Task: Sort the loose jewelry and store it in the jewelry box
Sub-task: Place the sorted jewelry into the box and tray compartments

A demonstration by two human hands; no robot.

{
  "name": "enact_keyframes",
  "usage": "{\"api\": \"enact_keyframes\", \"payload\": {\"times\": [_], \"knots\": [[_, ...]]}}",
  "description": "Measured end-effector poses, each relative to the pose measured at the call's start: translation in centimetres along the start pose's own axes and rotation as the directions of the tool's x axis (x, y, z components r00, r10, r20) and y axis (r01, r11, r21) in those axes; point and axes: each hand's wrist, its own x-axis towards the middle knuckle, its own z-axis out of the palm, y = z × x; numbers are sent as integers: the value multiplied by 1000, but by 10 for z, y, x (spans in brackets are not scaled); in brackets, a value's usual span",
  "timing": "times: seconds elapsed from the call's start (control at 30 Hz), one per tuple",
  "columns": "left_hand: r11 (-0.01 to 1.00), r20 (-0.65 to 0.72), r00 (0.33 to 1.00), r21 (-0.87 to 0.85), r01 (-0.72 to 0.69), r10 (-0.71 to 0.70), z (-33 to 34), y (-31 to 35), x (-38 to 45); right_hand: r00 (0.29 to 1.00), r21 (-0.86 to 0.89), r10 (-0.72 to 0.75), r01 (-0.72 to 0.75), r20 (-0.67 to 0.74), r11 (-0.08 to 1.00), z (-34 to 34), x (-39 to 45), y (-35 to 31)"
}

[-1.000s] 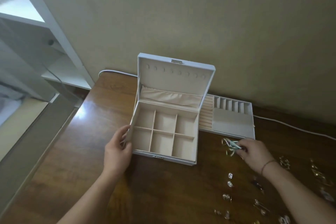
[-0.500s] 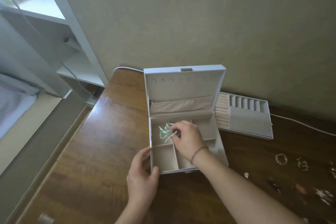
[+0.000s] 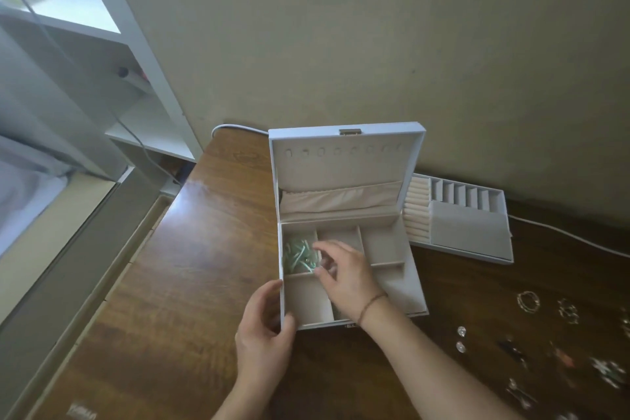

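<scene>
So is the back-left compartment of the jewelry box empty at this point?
No. The back-left compartment holds a pale green jewelry piece; the right hand hovers just beside it, fingers loosely spread.

the jewelry box (image 3: 347, 225) stands open on the table (image 3: 191, 283), its lid against the wall; a tangled piece (image 3: 299, 256) lies in its far-left compartment. the removable tray (image 3: 460, 225) lies right of the box. loose jewelry (image 3: 528, 301) lies scattered on the table further right and nearer
</scene>
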Motion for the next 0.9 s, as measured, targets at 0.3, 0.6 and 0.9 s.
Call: {"api": "enact_keyframes", "payload": {"times": [0.3,0.6,0.9], "knots": [[988,-91,994,-136,-74,62,26,-4,-8,789,-27,441,-499,-428,866,-133,-127,115],[979,-80,976,-13,-203,201,33,-7,-13,635,-148,636,-749,-438,646,-192,-122,213],[974,-52,974,68,-218,222,27,-15,-15,683,-258,613,-724,-397,640,-189,-102,222]]}}
